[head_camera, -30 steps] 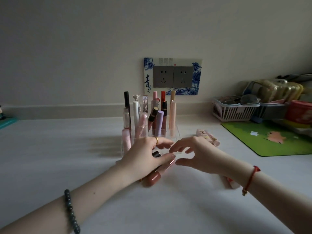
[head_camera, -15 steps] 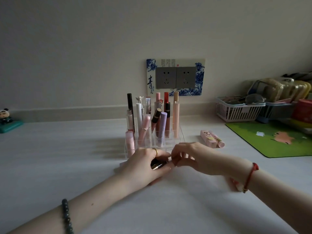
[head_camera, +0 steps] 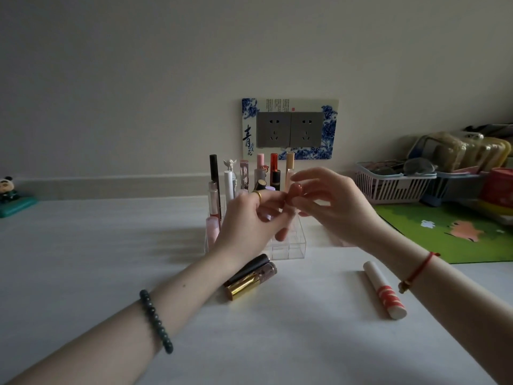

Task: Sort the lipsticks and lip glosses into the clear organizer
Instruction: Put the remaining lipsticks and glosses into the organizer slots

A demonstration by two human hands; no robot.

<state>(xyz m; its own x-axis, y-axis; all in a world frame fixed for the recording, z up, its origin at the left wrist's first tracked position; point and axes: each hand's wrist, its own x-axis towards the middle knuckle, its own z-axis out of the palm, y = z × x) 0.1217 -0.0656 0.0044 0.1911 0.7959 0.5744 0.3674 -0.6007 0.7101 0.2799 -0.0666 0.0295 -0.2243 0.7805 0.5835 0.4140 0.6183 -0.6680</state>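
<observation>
Pinching a coral gloss (head_camera: pixel 295 190) between them, the left grip (head_camera: pixel 247 220) and right grip (head_camera: pixel 336 209) hang just above the organizer (head_camera: pixel 288 249) at the frame's centre. The left fingers (head_camera: pixel 273 207) curl round the tube's lower part, and the right fingertips close on its rounded end. How much of the tube the left palm hides I cannot tell.

The step looks like standing this gloss in a cell. To do it well, let one grip take the tube near its top, turn it upright and lower it straight into one of the front cells at the organizer's right, which look free. Hold the other grip clear of the standing tubes (head_camera: pixel 229 184). They are tall, thin and crowded, so a brush from a wrist would likely topple them, and one black-and-gold tube (head_camera: pixel 260 185) leans as it is. The clear box probably slides, so a finger on its front wall may help.

Counts, near to far:
- **Loose on the worktop (head_camera: pixel 111 273):** three, a striped tube (head_camera: pixel 384 290) at lower right, and a gold tube (head_camera: pixel 247 284) and dark tube (head_camera: pixel 247 269) touching side by side below the left wrist.
- **In the grips:** one gloss.
- **In the organizer:** about twelve show, though the grips cover part of the rows, so that figure is unsure.
- **Beyond:** two sockets (head_camera: pixel 273 129) in one plate (head_camera: pixel 248 129), one basket (head_camera: pixel 388 187) and one mat (head_camera: pixel 444 234) at right, and one panda (head_camera: pixel 7 187) at far left.
</observation>
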